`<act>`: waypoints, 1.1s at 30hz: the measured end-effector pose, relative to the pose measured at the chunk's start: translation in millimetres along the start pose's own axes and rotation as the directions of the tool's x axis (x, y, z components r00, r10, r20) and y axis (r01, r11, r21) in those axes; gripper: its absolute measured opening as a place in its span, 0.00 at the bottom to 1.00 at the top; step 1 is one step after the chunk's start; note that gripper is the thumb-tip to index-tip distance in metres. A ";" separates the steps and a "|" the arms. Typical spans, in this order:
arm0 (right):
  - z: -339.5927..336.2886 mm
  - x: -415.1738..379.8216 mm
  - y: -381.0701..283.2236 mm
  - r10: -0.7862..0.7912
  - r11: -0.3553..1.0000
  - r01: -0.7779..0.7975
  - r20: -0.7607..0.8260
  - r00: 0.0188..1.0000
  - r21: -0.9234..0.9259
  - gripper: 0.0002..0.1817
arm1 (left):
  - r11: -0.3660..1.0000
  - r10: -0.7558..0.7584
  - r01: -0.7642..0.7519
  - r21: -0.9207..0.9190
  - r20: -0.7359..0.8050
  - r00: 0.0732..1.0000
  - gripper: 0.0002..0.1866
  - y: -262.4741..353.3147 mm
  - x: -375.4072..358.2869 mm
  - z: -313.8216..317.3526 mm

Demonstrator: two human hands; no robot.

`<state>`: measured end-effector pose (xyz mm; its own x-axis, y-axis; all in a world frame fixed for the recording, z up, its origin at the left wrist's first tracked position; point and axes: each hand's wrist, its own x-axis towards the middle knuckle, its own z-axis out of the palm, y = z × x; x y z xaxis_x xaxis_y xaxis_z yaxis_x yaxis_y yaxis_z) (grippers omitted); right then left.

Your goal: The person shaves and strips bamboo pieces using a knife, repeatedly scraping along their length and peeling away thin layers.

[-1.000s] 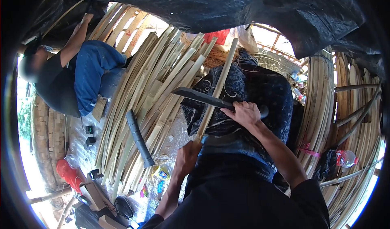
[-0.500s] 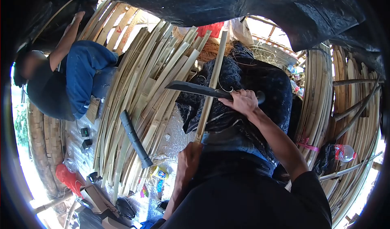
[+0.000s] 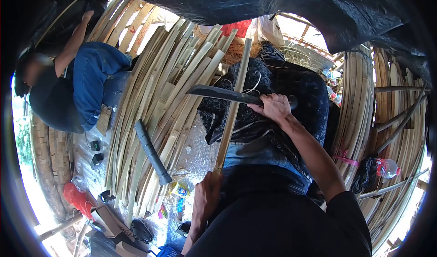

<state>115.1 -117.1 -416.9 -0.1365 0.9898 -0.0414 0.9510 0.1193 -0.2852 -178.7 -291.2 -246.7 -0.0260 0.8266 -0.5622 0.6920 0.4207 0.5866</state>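
My right hand [image 3: 275, 107] is closed round the handle of a large dark knife [image 3: 214, 93], a machete-like blade pointing left. The blade lies across a long bamboo strip [image 3: 234, 104], which runs away from me over my lap. My left hand [image 3: 207, 191] is wrapped round the near end of that strip. A thin pale curl of shaving [image 3: 257, 83] stands by the blade near my right hand. A dark patterned cloth [image 3: 255, 77] covers my legs beneath the strip. The tip of the knife handle is partly hidden by my right hand.
Many split bamboo strips [image 3: 159, 93] lie in a pile at my left, with a dark grey tube [image 3: 152, 152] on them. Another person [image 3: 54, 88] sits at the far left. Bundled strips [image 3: 353, 106] and a plastic bottle [image 3: 387, 168] are at my right. Black sheeting [image 3: 218, 2] hangs overhead.
The bamboo strip has been drawn slightly toward me by my left hand, which is lower now. The knife has shifted a little nearer the strip's far end, and the shaving curl looks larger.
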 end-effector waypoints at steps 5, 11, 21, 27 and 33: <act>-2.1 43.1 21.2 0.119 0.992 -0.120 -0.058 0.991 -0.026 0.44 | 0.997 0.002 0.002 -0.073 0.052 0.999 0.22 -24.0 -16.2 -1.1; -18.0 52.3 23.4 0.097 0.995 -0.097 -0.036 0.995 -0.014 0.45 | 0.978 -0.031 0.049 -0.204 0.091 0.995 0.25 -53.9 -20.1 1.3; -35.7 64.2 42.5 0.420 0.731 -0.308 -0.045 0.906 0.609 0.41 | 0.984 0.011 0.015 -0.178 0.143 0.990 0.28 -27.5 36.2 -8.8; -57.1 50.6 51.4 0.217 -0.163 -0.535 0.559 0.801 0.829 0.41 | 0.974 0.021 0.024 -0.224 0.194 0.981 0.27 -10.5 66.1 3.2; -32.7 20.7 32.1 0.409 0.397 -0.188 0.010 0.912 0.899 0.38 | 0.976 0.008 0.033 -0.217 0.187 0.982 0.27 18.1 85.8 11.0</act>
<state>151.9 -90.2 -395.6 0.2619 0.9510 -0.1642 0.1536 -0.2091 -0.9658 -160.5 -216.8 -290.7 0.1146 0.7455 -0.6566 0.5180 0.5191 0.6798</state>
